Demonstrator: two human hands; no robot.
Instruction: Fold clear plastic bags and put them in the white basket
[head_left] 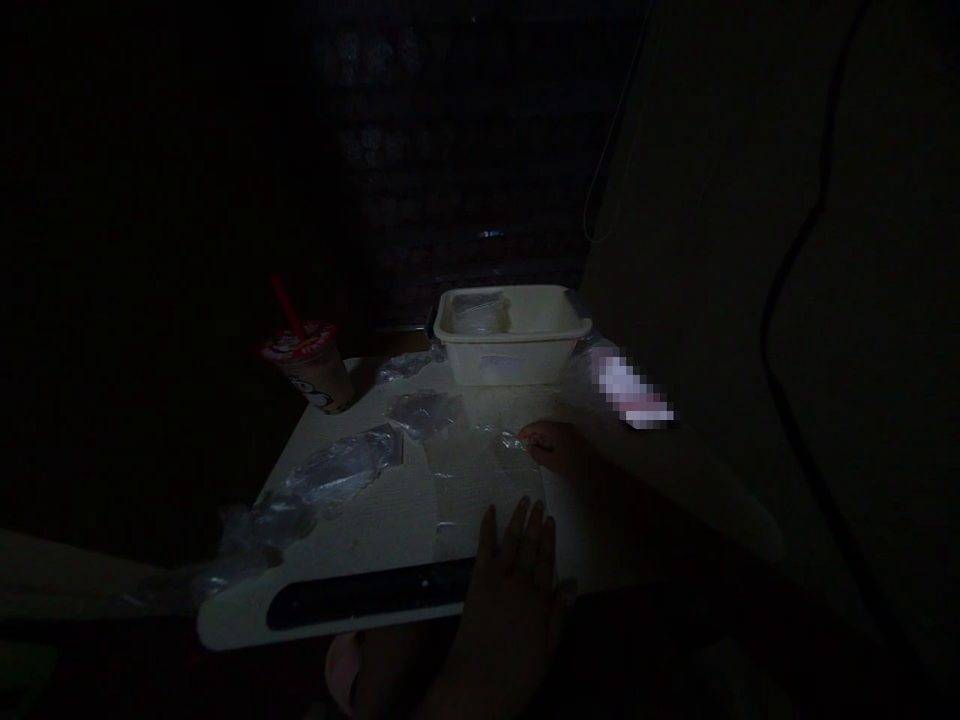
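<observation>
The scene is very dark. My left hand (517, 570) lies flat on the near part of a small white table (390, 520), fingers stretched out, just past a black slot (367, 595) in the table's front edge. My right hand (559, 447) reaches in from the right with its fingers closed, pinching the edge of a clear plastic film (480, 470) that is spread on the tabletop. A thin dark line crosses the fingertips; I cannot make out what it is.
A white plastic tub (517, 350) with a clear bag inside stands at the table's far edge. A sealed drink cup (315, 375) with a red straw stands far left. Crumpled clear wrappers (337, 475) trail across the left side. A wall with hanging cables rises on the right.
</observation>
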